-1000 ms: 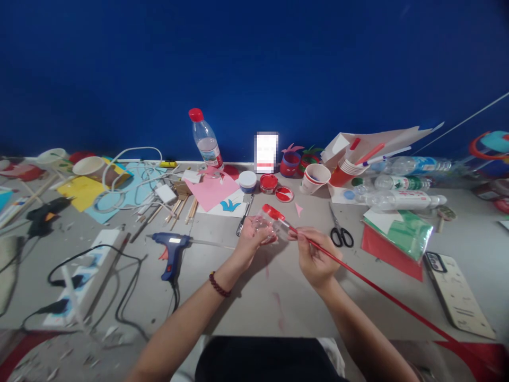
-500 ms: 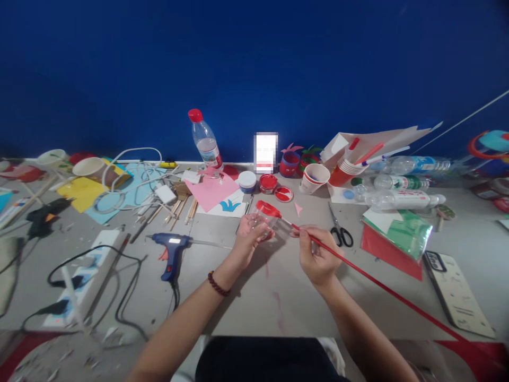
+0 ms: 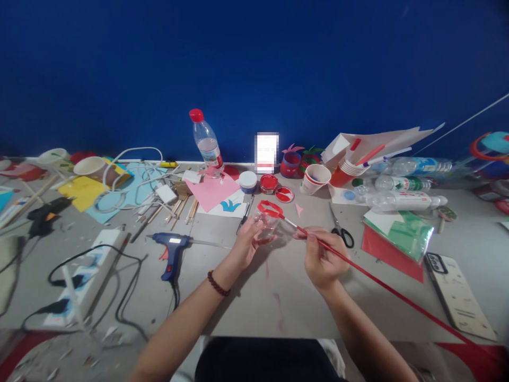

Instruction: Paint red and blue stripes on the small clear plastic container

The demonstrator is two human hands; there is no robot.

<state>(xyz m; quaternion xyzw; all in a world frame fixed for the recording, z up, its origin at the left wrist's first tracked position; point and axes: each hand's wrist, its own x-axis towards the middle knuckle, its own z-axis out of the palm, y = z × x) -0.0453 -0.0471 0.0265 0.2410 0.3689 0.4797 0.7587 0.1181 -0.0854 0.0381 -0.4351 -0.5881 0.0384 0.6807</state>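
Note:
My left hand is closed around a clear cut plastic bottle piece, held above the table with red paint on its upper part. A paintbrush with a long red handle is pinched in my right hand; its red-coated bristles touch the painted part near the rim. Just beyond stand an open jar of red paint and its paint-smeared lid. A white-lidded jar is to their left. Part of the bottle piece is hidden by my left fingers.
A blue glue gun and a power strip with trailing cables lie at left. Scissors, plastic bottles and a phone are at right. Paper cups and a red-capped bottle stand behind.
My right hand has shifted slightly right with the paintbrush. The bottle piece has turned a little in my left hand, and its red rim shows more as a ring.

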